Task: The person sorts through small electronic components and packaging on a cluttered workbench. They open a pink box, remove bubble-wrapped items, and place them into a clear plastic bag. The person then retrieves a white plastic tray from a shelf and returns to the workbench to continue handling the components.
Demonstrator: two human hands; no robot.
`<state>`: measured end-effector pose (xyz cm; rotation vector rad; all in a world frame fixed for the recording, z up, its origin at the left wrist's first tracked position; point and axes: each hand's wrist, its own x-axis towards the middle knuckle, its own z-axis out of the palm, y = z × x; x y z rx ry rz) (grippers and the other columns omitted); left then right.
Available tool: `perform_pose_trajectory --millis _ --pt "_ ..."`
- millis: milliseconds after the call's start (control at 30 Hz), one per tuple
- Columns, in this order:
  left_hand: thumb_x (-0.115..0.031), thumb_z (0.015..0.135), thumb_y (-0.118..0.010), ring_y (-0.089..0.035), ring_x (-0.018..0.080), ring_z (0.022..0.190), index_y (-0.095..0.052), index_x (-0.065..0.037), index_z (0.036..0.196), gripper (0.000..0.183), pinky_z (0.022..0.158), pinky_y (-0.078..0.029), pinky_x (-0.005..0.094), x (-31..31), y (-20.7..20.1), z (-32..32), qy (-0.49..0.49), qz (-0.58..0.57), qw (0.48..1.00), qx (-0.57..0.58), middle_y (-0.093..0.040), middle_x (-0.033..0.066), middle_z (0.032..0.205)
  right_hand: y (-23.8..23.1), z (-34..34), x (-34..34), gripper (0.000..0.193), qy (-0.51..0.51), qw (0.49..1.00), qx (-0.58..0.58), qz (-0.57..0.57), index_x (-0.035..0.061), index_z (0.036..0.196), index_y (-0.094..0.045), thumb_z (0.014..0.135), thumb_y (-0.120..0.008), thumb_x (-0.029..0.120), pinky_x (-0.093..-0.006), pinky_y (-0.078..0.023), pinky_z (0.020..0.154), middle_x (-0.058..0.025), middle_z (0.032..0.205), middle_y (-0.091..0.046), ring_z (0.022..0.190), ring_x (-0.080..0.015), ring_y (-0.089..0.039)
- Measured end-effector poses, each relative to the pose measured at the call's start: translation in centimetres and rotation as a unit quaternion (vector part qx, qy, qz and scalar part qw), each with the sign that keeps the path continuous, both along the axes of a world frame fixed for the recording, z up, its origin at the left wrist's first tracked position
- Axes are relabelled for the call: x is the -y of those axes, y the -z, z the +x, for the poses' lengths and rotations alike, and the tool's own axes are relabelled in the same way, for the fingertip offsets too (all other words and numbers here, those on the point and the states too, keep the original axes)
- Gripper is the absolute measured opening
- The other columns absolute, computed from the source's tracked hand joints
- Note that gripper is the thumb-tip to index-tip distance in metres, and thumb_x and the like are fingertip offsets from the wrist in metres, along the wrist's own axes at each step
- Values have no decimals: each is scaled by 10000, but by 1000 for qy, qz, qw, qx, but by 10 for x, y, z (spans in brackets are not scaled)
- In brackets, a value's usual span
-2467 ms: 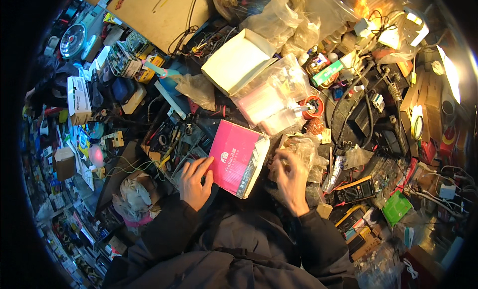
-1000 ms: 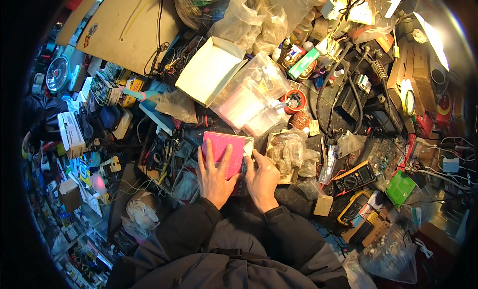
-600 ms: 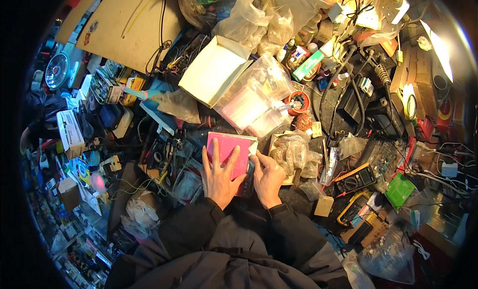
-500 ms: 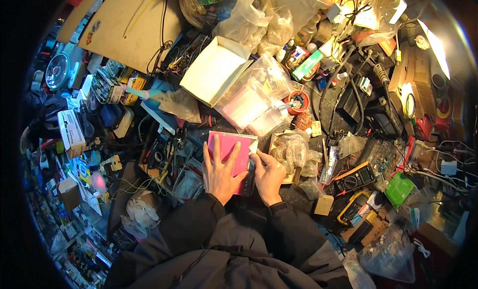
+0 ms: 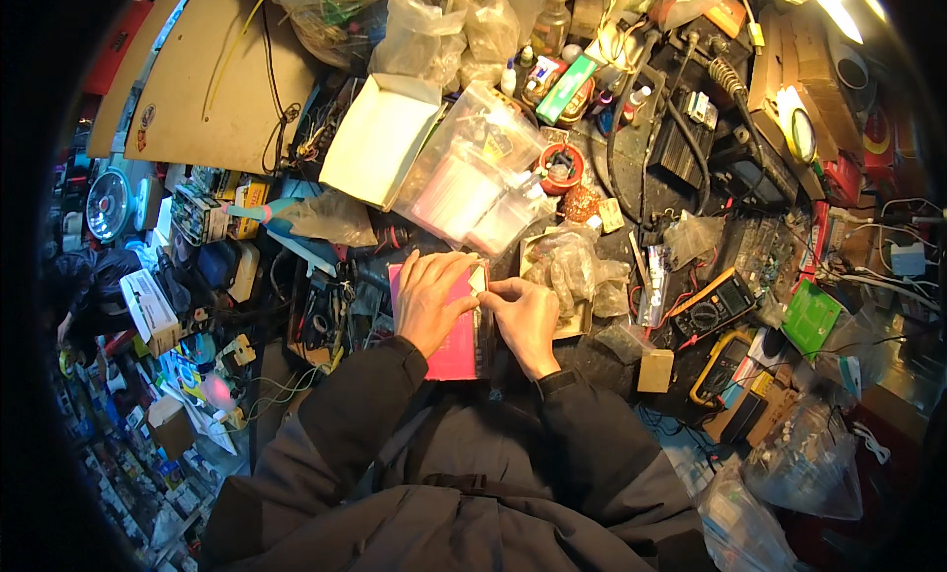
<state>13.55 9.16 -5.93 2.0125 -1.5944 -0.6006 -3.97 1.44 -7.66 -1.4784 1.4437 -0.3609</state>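
A flat pink box-like thing (image 5: 452, 363) with a dark strip down its right side lies in front of me. My left hand (image 5: 430, 298) rests flat across its top, fingers stretched out and close together, thumb pointing right. At the upper right edge of the pink thing, my right hand (image 5: 528, 322) has thumb and forefinger pinched, next to a small pale patch (image 5: 479, 276) at the corner. What sits in that pinch is too small to tell. Just right of my right hand, a shallow box holds a crumpled clear plastic bag (image 5: 572, 271).
Beyond my hands lie clear bags with pink contents (image 5: 459, 190) and an open pale box (image 5: 380, 138). To the right are a yellow-edged multimeter (image 5: 712, 306), a second meter (image 5: 720, 367) and a green board (image 5: 812, 318). A blue fan (image 5: 109, 205) stands at left.
My left hand's fingers have drawn together and slid over the pink thing's upper part. My right hand stays pinched at its right edge. The whole view has shifted somewhat.
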Motion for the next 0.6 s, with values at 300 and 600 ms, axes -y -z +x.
perform_pose_trajectory --millis 300,600 --pt "-282 955 -894 -574 318 1485 -669 -180 1614 704 1365 -314 615 -3 6 -2 31 9 997 66 -666 76 1567 -52 -28 -53 326 -63 993 -10 -95 -10 1205 -845 991 -878 234 -470 -638 869 -235 1125 -838 984 -419 -823" --pt "-218 1013 -775 -501 372 1557 -682 -319 1608 610 1343 -294 714 -14 26 -11 95 -28 976 196 -548 113 1702 -17 -38 -86 413 -76 995 -7 -57 -8 1342 -830 992 -882 204 -450 -617 781 -239 1064 -812 844 -398 -786"
